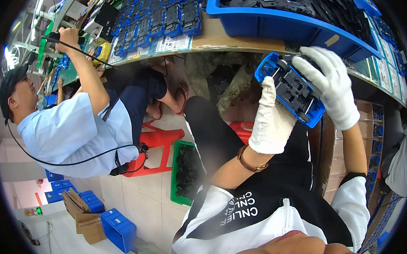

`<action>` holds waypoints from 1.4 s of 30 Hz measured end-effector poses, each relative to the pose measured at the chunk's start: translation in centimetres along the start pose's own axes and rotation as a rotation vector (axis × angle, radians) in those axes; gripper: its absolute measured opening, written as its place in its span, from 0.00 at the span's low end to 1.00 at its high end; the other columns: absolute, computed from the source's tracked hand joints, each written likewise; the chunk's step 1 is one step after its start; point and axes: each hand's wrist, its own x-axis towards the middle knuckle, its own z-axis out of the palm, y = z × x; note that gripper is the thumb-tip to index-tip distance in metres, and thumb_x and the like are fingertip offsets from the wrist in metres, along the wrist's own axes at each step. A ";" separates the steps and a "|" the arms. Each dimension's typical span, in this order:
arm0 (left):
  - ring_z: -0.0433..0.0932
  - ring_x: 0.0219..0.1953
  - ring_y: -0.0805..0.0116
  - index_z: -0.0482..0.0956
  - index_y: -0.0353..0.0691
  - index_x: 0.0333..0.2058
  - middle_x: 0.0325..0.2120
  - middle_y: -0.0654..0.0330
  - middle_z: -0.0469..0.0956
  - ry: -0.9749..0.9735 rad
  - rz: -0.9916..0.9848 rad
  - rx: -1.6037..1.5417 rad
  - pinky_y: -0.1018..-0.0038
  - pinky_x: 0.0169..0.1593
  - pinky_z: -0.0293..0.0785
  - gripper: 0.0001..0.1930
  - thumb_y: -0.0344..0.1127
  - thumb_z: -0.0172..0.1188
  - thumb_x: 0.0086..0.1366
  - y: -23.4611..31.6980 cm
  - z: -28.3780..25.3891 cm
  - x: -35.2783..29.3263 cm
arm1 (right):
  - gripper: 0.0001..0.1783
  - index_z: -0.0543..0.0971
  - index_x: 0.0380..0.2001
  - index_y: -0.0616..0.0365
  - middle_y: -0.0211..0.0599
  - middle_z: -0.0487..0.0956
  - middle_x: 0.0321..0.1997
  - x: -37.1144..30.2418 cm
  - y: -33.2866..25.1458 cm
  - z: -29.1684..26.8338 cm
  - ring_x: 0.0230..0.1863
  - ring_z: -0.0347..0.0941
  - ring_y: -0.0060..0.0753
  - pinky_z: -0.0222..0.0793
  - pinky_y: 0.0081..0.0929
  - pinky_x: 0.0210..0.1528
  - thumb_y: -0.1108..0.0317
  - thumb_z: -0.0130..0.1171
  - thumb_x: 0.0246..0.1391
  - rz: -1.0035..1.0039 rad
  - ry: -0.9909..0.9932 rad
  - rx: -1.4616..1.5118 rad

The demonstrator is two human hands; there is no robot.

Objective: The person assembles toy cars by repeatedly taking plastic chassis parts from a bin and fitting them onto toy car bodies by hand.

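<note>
My left hand (272,124), in a white glove, grips a blue toy car (293,90) along its near-left side, the thumb lying up against its edge. The car is tilted with its black underside and wheels turned upward. On its far right side is my right hand (332,83), also gloved, with the fingers stretched out over the car's upper edge. The right fingertips are slightly blurred, and whether they touch the car I cannot tell.
A blue bin (290,25) heaped with black plastic parts stands on the workbench (213,38). Rows of blue-and-black toy cars (171,17) lie to its left. A co-worker (76,128) sits at left near a red stool (161,144). A green crate (183,173) rests on the floor.
</note>
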 end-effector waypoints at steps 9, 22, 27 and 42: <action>0.66 0.58 0.61 0.64 0.45 0.58 0.56 0.60 0.68 0.047 0.155 -0.058 0.56 0.62 0.60 0.37 0.68 0.48 0.61 -1.0 -3.0 1.6 | 0.23 0.78 0.49 0.58 0.48 0.76 0.48 -1.8 -3.6 -1.8 0.47 0.74 0.43 0.68 0.33 0.51 0.71 0.63 0.46 0.377 0.192 0.372; 0.68 0.54 0.71 0.63 0.43 0.59 0.54 0.63 0.69 -0.003 0.241 0.140 0.72 0.58 0.64 0.27 0.48 0.55 0.67 -2.1 -3.4 2.1 | 0.26 0.78 0.49 0.51 0.44 0.75 0.50 -2.2 -7.6 0.9 0.48 0.73 0.47 0.69 0.35 0.51 0.67 0.67 0.42 0.425 0.015 0.191; 0.71 0.49 0.70 0.70 0.42 0.52 0.46 0.63 0.74 0.152 0.274 0.200 0.71 0.55 0.68 0.17 0.34 0.58 0.64 -1.7 -3.9 2.7 | 0.27 0.78 0.49 0.49 0.42 0.73 0.52 -2.0 -7.3 1.0 0.52 0.70 0.49 0.65 0.40 0.55 0.70 0.66 0.40 0.349 -0.088 0.217; 0.75 0.46 0.63 0.66 0.43 0.51 0.44 0.59 0.73 0.158 0.348 0.089 0.63 0.49 0.75 0.16 0.34 0.55 0.66 0.4 -4.0 3.6 | 0.41 0.61 0.62 0.65 0.41 0.68 0.61 -3.5 -6.0 3.4 0.59 0.67 0.33 0.65 0.32 0.58 0.45 0.57 0.56 0.780 0.012 1.089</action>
